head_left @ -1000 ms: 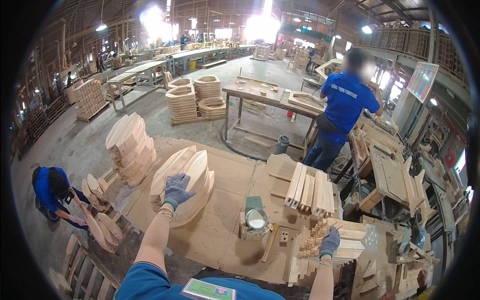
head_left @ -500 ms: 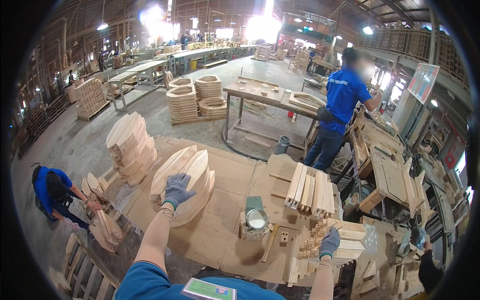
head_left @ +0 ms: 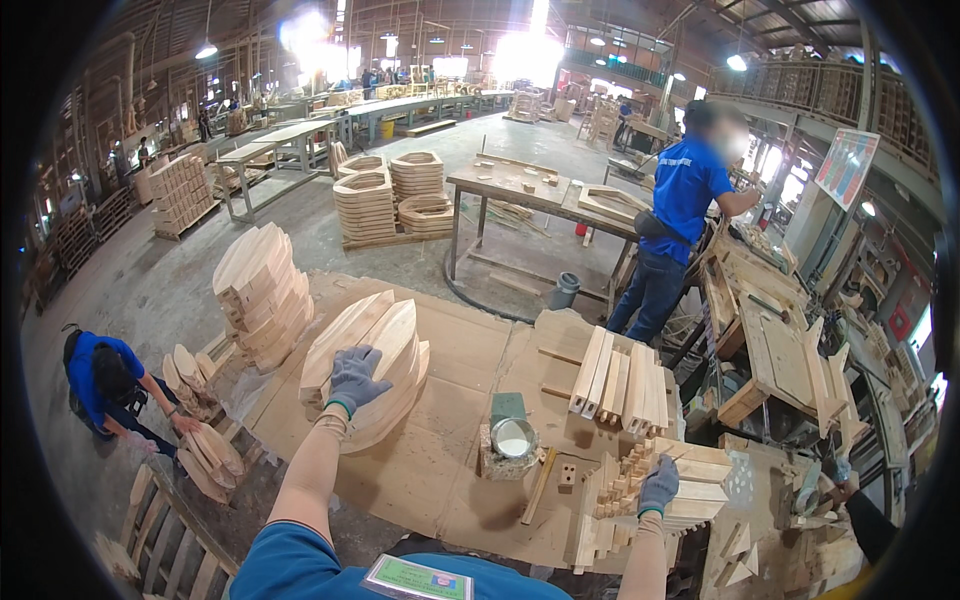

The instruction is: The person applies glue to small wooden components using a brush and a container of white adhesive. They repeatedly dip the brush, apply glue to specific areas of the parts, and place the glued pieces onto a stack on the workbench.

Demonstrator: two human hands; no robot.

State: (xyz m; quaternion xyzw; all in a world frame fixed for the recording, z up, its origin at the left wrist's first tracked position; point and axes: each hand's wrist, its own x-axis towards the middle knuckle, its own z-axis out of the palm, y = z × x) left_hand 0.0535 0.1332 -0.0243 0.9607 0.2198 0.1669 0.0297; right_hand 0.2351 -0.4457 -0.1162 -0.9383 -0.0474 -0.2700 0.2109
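Hexagonal wooden frames (head_left: 363, 212) stand stacked left of a workbench (head_left: 488, 182) and grey bin (head_left: 564, 293).

Grey-gloved hands (head_left: 355, 379), short blue sleeves (head_left: 290, 562)

The cardboard (head_left: 450, 385) is viewed nearby from head height, facing down and forward; the floor (head_left: 130, 290) is included beyond.
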